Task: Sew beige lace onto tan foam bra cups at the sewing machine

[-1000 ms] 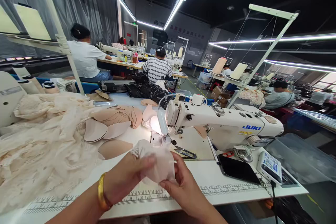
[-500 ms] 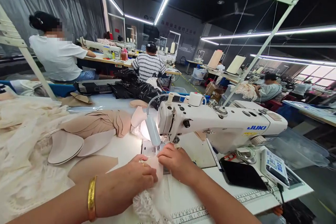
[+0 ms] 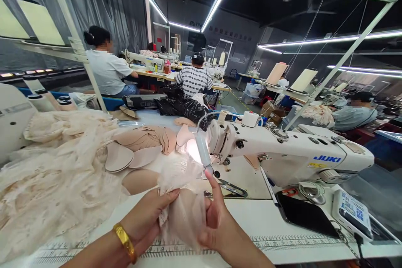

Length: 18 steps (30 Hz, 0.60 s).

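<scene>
Grey walls (image 3: 245, 46) enclose a white table (image 3: 245, 217), a fabric heap (image 3: 63, 176) lying left of the sewing machine (image 3: 282, 155). Sheer cloth (image 3: 186, 217), near the front edge, is pinched by the left hand (image 3: 143, 217); the right hand (image 3: 224, 228) meets its right side, index finger raised, other fingers' grip impossible to tell.

from my remote feed i read blue "juki" on the near sewing machine (image 3: 292, 155) and, smaller, on a far machine (image 3: 141, 59). "19", "20" on the ruler (image 3: 282, 242). back wall (image 3: 232, 37): "yin", then blurred chinese characters.
</scene>
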Available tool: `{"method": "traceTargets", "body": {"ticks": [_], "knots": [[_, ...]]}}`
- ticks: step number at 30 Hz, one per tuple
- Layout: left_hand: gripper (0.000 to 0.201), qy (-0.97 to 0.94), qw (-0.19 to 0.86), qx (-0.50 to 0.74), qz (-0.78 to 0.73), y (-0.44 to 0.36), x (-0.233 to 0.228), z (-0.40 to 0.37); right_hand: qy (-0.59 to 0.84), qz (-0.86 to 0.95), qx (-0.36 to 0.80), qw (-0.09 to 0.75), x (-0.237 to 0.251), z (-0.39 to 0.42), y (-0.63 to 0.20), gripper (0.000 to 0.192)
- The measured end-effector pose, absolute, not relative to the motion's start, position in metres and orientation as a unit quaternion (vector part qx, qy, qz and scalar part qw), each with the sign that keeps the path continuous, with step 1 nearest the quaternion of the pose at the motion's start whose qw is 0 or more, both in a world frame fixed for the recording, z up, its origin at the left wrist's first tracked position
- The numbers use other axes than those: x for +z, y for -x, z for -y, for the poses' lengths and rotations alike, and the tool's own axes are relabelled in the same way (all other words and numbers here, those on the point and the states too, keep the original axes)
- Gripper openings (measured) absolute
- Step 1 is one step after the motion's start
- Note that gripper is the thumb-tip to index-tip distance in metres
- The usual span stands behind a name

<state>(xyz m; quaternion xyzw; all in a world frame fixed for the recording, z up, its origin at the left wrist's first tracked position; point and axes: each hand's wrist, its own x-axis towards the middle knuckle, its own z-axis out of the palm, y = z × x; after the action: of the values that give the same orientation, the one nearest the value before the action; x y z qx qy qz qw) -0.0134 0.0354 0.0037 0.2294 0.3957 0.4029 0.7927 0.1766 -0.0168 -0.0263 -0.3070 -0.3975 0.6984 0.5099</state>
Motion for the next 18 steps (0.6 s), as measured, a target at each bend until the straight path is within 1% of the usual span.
{"method": "traceTargets", "body": {"ticks": [2, 4, 6, 9, 12, 16, 18], "knots": [[0.046, -0.206, 0.790, 0.392, -0.423, 0.014, 0.001, -0.026, 0.333, 0.351, 0.684, 0.546, -0.029, 0.022, -0.157, 0.139], [0.041, -0.161, 0.784, 0.396, -0.450, 0.016, 0.000, -0.019, 0.361, 0.334, 0.662, 0.565, -0.032, 0.025, -0.148, 0.130], [0.036, -0.120, 0.789, 0.415, -0.437, 0.018, -0.001, -0.013, 0.372, 0.339, 0.641, 0.580, -0.035, 0.029, -0.146, 0.126], [0.033, -0.107, 0.799, 0.424, -0.413, 0.020, -0.003, -0.006, 0.375, 0.348, 0.624, 0.591, -0.039, 0.033, -0.147, 0.126], [0.034, -0.141, 0.802, 0.422, -0.398, 0.020, -0.003, -0.001, 0.373, 0.348, 0.620, 0.596, -0.041, 0.036, -0.145, 0.127], [0.044, -0.222, 0.820, 0.395, -0.350, 0.017, 0.002, -0.002, 0.373, 0.364, 0.613, 0.594, -0.046, 0.039, -0.142, 0.126], [0.046, -0.249, 0.822, 0.377, -0.348, 0.018, 0.004, -0.006, 0.365, 0.385, 0.616, 0.582, -0.051, 0.040, -0.145, 0.127]]}}
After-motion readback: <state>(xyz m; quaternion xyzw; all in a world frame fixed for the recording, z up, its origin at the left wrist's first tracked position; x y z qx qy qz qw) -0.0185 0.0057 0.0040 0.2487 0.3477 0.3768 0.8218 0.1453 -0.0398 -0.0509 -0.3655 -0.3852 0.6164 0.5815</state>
